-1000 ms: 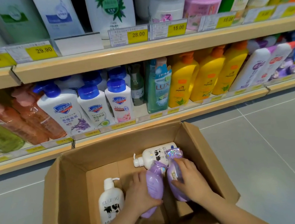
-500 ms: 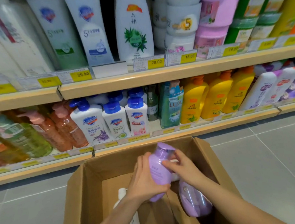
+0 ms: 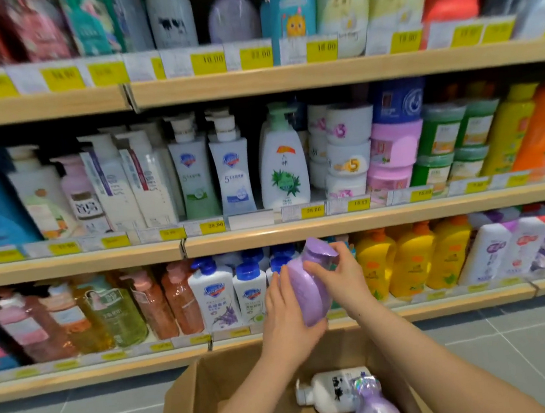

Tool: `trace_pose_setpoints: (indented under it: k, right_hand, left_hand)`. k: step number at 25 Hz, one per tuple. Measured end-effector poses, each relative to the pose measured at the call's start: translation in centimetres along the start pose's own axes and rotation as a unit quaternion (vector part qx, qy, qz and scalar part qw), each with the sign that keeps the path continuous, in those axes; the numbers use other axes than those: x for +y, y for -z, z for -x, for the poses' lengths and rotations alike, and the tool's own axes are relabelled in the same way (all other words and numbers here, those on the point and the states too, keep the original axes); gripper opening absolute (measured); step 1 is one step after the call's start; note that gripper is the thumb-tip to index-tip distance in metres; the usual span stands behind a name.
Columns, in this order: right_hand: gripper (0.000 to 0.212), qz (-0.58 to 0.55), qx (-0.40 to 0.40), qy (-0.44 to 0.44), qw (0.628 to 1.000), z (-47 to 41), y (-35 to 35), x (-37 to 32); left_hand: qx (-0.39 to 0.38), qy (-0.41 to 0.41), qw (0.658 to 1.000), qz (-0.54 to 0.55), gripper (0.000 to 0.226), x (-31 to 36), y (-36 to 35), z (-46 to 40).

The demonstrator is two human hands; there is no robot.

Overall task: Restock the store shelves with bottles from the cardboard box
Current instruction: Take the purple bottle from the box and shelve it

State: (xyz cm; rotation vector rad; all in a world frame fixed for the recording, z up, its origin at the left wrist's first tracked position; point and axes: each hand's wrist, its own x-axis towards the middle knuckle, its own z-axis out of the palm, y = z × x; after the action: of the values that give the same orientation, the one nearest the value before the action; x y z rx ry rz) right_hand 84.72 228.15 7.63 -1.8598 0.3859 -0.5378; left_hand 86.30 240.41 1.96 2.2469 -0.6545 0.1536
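You'd lifted the purple bottle (image 3: 307,287) clear of the cardboard box (image 3: 198,405); left hand (image 3: 285,320) wrapped its base, right hand (image 3: 340,275) pinched its neck. Shelving comes next.

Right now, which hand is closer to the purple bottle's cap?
Right. The right hand pinches the purple bottle just below its cap, fingers at the neck. The left hand grips lower down, around the bottle's body and base, farther from the cap.
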Motion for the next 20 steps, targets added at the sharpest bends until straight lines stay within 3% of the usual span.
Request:
trace_pose_setpoints:
  k: [4, 6, 11, 16, 18, 20]
  right_hand:
    - [0.032, 0.017, 0.052, 0.002, 0.998, -1.6, 0.1, -4.7]
    - [0.036, 0.022, 0.039, 0.015, 0.999, -2.4, 0.5, -6.7]
    - [0.039, 0.013, -0.114, 0.081, 0.990, -4.6, 4.1, -10.0]
    - [0.027, -0.064, -0.284, 0.078, 0.953, -4.9, 7.1, -11.8]
    - [0.031, -0.083, -0.256, 0.071, 0.961, -5.1, 6.9, -12.1]
    - [0.038, -0.071, -0.185, 0.091, 0.976, -5.6, 6.3, -12.5]
  left_hand:
    - [0.050, 0.018, 0.998, -0.030, 0.112, 2.8, 1.4, -2.3]
    - [0.072, 0.015, 0.997, 0.018, 0.107, 3.6, 3.1, -3.8]
    - [-0.069, 0.018, 0.960, 0.272, 0.087, 4.2, 9.4, -6.0]
    - [-0.214, 0.012, 0.924, 0.317, 0.070, 5.6, 13.6, -7.3]
    - [-0.240, 0.024, 0.911, 0.334, 0.069, 5.8, 14.4, -8.0]
    - [-0.212, 0.029, 0.913, 0.346, 0.065, 5.9, 14.4, -8.4]
